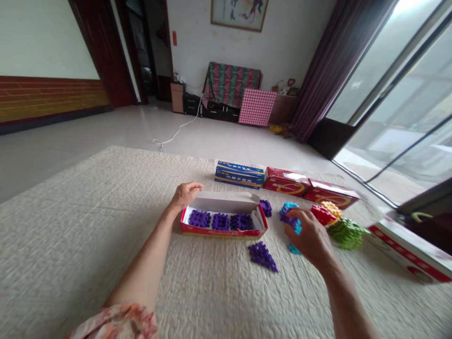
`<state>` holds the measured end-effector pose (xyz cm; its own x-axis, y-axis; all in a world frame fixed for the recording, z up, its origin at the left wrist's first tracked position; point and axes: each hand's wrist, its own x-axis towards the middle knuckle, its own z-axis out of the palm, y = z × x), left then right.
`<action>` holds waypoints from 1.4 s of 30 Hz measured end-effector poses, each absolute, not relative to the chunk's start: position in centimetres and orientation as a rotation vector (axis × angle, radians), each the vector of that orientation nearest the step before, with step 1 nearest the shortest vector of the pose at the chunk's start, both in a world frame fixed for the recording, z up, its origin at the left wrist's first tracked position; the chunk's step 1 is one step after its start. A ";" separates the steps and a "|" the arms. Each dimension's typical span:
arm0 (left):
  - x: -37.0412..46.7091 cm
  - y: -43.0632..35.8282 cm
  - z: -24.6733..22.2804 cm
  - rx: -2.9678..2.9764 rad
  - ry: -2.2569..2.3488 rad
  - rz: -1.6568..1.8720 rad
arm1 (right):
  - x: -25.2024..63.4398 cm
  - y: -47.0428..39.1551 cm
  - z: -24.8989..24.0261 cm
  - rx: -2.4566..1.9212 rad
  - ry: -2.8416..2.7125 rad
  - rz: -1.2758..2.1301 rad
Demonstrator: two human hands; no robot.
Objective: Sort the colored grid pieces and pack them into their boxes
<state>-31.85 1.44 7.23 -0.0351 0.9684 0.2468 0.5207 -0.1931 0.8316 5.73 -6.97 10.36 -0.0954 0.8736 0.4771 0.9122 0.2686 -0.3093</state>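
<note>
An open red and white cardboard box [222, 232] lies in front of me, its pale lid [226, 201] raised at the back. Inside are purple lattice building pieces [220, 221]. My left hand [187, 194] is closed at the left end of the lid, fingers pressed together on its edge. Right of the box, my right hand [312, 235] pinches a purple building piece [288, 218]. Light blue pieces [289, 205] show behind and below it, partly covered by the fingers. A flat purple piece [263, 256] rests on the mat near the box's front right corner; another purple piece [266, 207] lies behind.
Blue boxes [240, 175] and red boxes [287, 181] line the far side of the textured mat [116, 202]. To the right are red [323, 214], yellow [332, 208] and green pieces [346, 234], then a white and red box [411, 247]. A white cable [176, 132] crosses the floor.
</note>
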 end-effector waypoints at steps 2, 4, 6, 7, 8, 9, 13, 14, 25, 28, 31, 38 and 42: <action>-31.6 1.4 7.1 1.748 1.554 1.142 | 3.5 -7.1 12.1 -1.462 -1.989 -0.019; -31.5 1.5 7.0 1.751 1.536 1.127 | 0.1 -7.3 13.0 -1.280 -2.075 0.122; -31.6 1.5 6.9 1.737 1.525 1.125 | -3.8 -7.3 13.1 -1.162 -2.160 0.268; -31.6 1.6 6.9 1.724 1.525 1.126 | -5.6 -7.2 13.0 -1.115 -2.204 0.338; -31.7 1.6 6.9 1.710 1.527 1.126 | -7.2 -7.0 12.8 -1.074 -2.246 0.402; -31.7 1.6 6.9 1.699 1.528 1.124 | -8.6 -6.7 12.6 -1.052 -2.286 0.450; -31.9 1.8 6.8 1.683 1.510 1.124 | -12.2 -5.0 11.6 -1.043 -2.397 0.533; -31.9 1.9 6.8 1.683 1.508 1.122 | -12.7 -4.7 11.3 -1.052 -2.408 0.537; -31.8 1.6 7.3 1.678 1.546 1.056 | -8.3 -4.6 12.2 -1.032 -2.061 0.392; -31.7 1.6 7.4 1.702 1.556 1.042 | -3.7 -3.8 12.4 -1.184 -1.951 0.265; -31.7 1.7 7.2 1.727 1.580 1.037 | 1.0 -2.7 12.2 -1.348 -1.924 0.203; -32.2 2.1 6.8 1.799 1.628 0.950 | 7.3 -0.2 11.2 -1.535 -2.190 0.220; -32.2 2.0 7.0 1.816 1.657 0.922 | 7.3 2.0 9.7 -1.504 -2.373 0.253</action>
